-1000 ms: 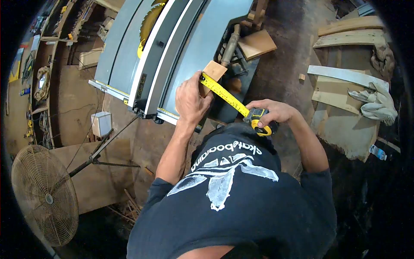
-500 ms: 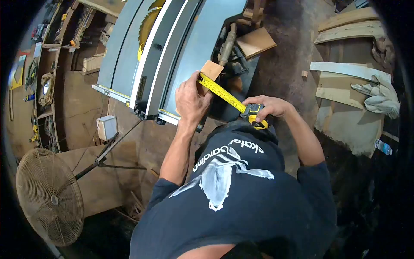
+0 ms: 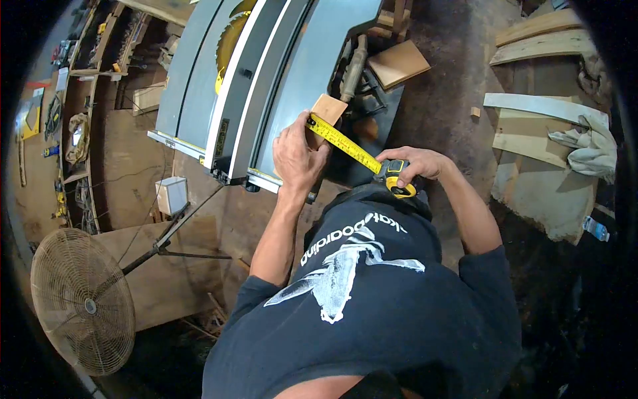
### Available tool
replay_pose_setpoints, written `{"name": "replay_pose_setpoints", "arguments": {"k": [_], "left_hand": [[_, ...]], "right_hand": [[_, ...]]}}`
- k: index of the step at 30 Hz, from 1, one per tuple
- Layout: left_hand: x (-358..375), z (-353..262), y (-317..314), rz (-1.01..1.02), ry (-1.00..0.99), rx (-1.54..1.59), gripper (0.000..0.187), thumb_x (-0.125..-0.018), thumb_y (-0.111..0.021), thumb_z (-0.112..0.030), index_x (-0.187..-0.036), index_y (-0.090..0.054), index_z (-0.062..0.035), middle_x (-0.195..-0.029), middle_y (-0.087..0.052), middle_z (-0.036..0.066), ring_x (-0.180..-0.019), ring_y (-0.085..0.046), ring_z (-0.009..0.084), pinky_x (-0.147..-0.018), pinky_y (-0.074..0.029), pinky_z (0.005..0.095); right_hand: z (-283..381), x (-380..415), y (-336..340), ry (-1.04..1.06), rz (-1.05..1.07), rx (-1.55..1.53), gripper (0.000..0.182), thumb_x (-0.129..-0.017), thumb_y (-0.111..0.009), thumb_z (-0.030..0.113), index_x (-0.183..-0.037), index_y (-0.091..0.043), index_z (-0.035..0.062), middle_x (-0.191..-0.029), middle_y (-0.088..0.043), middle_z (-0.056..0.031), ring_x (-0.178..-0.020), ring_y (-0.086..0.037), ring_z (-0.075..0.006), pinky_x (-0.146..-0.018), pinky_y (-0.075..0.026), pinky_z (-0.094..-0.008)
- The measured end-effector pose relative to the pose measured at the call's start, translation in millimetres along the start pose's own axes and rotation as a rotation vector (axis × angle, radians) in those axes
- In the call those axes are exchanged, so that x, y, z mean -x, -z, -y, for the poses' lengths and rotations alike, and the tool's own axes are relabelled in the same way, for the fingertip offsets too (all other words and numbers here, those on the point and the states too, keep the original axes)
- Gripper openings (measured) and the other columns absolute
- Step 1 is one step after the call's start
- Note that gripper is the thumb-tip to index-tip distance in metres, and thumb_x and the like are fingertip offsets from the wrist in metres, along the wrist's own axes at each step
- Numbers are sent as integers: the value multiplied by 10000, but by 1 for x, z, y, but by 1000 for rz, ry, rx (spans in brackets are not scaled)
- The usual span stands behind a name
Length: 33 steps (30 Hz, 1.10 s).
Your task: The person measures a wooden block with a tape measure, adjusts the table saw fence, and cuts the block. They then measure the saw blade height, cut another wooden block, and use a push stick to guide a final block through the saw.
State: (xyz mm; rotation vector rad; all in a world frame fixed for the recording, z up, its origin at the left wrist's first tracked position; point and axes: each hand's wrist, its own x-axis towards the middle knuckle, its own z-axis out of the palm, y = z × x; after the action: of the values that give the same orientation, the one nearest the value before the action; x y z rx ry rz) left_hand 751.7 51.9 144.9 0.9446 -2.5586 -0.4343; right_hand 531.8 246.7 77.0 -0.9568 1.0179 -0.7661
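Observation:
My left hand (image 3: 297, 154) is closed around a small wooden block (image 3: 329, 110) beside the edge of the table saw (image 3: 302, 73). The tip of a yellow tape measure blade (image 3: 345, 144) lies at the block, by my left fingers. In my right hand (image 3: 420, 164) is the black and yellow tape measure case (image 3: 397, 178), gripped with the thumb on its near side. The blade stretches straight between the two hands, across the front of my body. My left palm hides part of the block.
The saw's toothed blade (image 3: 229, 46) rises behind the long fence (image 3: 232, 86). A pedestal fan (image 3: 83, 302) stands at lower left, its pole reaching toward the saw. A loose board (image 3: 399, 64) lies past the block. Curved wood pieces and a cloth (image 3: 588, 151) are on the right.
The view has shifted slightly, so the whole scene sits a little farther right. Both hands keep the same hold, with the tape still stretched between them.

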Motion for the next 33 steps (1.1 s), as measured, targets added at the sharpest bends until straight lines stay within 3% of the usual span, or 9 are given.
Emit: {"name": "replay_pose_setpoints", "arguments": {"k": [8,10,13,16,20,22,33], "left_hand": [[-1,-4,1,-10,-13,-25,677,-667,-787,-134,-1305,-570,-69,-1073,-687,144,-977,-640,321,-839,-460,423],[-1,-4,2,26,41,19,638,-699,-748,-123,-1310,-571,-68,-1193,-674,155,-1091,-638,349,-949,-475,438],[0,-5,2,22,27,13,639,-700,-749,-118,-1310,-568,-63,-1200,-676,151,-1094,-642,344,-953,-478,429],[0,-1,-3,-36,-35,-5,680,-670,-786,-134,-1308,-562,-67,-1128,-683,138,-1025,-642,315,-863,-465,420],[1,0,-3,-50,-54,-1,687,-671,-785,-130,-1316,-558,-67,-1135,-683,138,-1029,-642,314,-865,-465,420],[0,-4,0,-1,4,4,651,-696,-756,-107,-1316,-563,-63,-1188,-683,145,-1064,-651,341,-940,-484,421],[2,-2,-1,-44,-48,-9,698,-666,-784,-115,-1323,-552,-61,-1139,-685,138,-1039,-647,313,-884,-470,420]], "right_hand": [[-5,-1,0,4,-1,-51,755,-641,-831,231,-1328,-591,31,-1118,-665,-89,-1054,-593,-203,-946,-450,-330],[-4,-1,1,-11,37,-142,747,-643,-825,210,-1329,-592,27,-1097,-671,-76,-1031,-601,-192,-931,-459,-324],[-11,-3,2,5,34,-136,748,-644,-819,196,-1334,-589,24,-1093,-673,-75,-1021,-605,-189,-919,-466,-321],[-12,-3,3,8,41,-154,750,-648,-812,188,-1342,-583,22,-1096,-676,-78,-1014,-608,-187,-916,-467,-318],[-13,-3,2,-7,57,-191,748,-652,-804,178,-1346,-577,19,-1098,-678,-80,-1009,-613,-186,-912,-467,-314],[-11,-2,2,-31,59,-241,749,-655,-798,171,-1351,-572,16,-1096,-680,-81,-1005,-616,-187,-910,-468,-314],[-12,-3,5,-27,74,-216,743,-655,-799,178,-1346,-575,16,-1113,-670,-93,-1030,-606,-199,-911,-468,-325]]}}
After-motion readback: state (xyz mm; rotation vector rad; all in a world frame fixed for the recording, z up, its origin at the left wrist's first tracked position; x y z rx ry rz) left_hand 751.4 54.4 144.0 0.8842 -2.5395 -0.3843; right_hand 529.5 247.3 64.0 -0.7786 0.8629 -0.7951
